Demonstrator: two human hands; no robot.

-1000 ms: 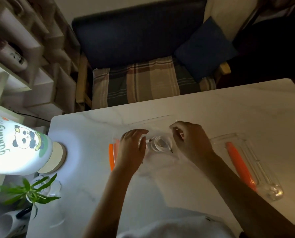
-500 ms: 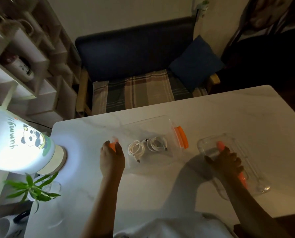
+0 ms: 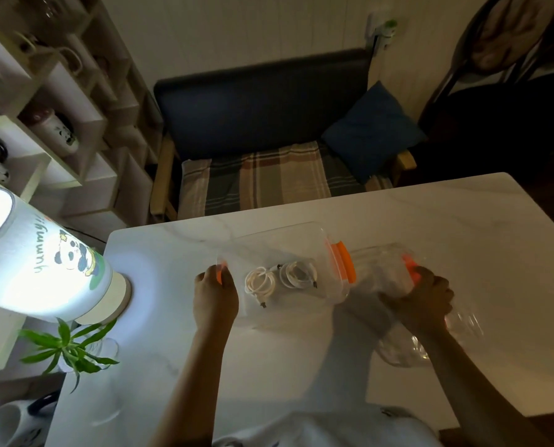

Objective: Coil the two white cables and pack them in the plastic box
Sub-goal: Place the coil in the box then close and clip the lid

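White marble-look table (image 3: 430, 221) in front of me. Behind it, dark blue bench sofa (image 3: 262, 101) against pale wall (image 3: 237, 24), with plaid seat cushion (image 3: 269, 179) and blue pillow (image 3: 370, 130). At my left, glowing lamp (image 3: 33, 262) with panda picture, only bright light in dim room. Green plant (image 3: 69, 346) beside lamp. White shelf unit (image 3: 59, 101) with mugs at far left. Dark chair (image 3: 501, 59) at far right.

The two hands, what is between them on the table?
Head view: between left hand and right hand sits the clear box, two coiled white cables inside.
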